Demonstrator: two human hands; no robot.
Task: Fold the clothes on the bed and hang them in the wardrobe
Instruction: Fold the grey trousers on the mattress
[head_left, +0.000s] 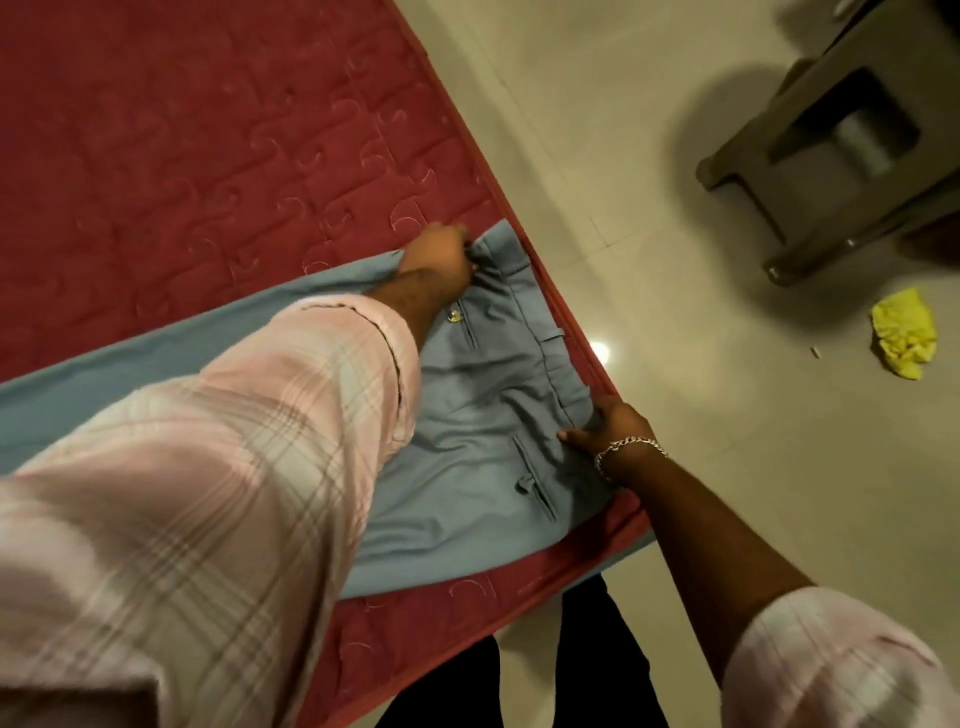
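Left hand (441, 254) pinches far waistband end of blue trousers (467, 415); right hand (602, 423) grips near end. Trousers lie flat along bed (182, 156) edge, near corner. Advice: pull waistband taut, align seams before folding.

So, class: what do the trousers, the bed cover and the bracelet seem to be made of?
Trousers: smooth woven cloth, likely cotton blend; matte, soft creases.
Bed cover: quilted fabric; stitched swirls, padded look.
Bracelet: metal chain, probably silver-toned; shiny links.
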